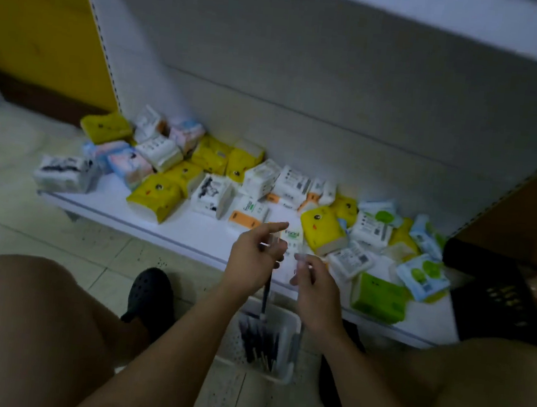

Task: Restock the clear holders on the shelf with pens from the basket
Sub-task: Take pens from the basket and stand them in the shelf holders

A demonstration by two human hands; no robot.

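A white perforated basket [286, 367] stands on the floor between my knees, with several dark pens [259, 341] lying in it. My left hand [255, 255] is raised above the basket and grips one dark pen [265, 297] that hangs straight down from its fingers; the index finger points right. My right hand [313, 284] is close beside it, its fingers pinched on a pale, clear pen whose shaft [300, 334] shows below the wrist. The picture is blurred. No clear holder can be made out.
A low white shelf [165, 222] runs across in front of me, strewn with many tissue packs [159, 192] in yellow, white, blue and green. A black crate [496, 293] sits at the right end. My black clog [151, 293] rests on the tiled floor.
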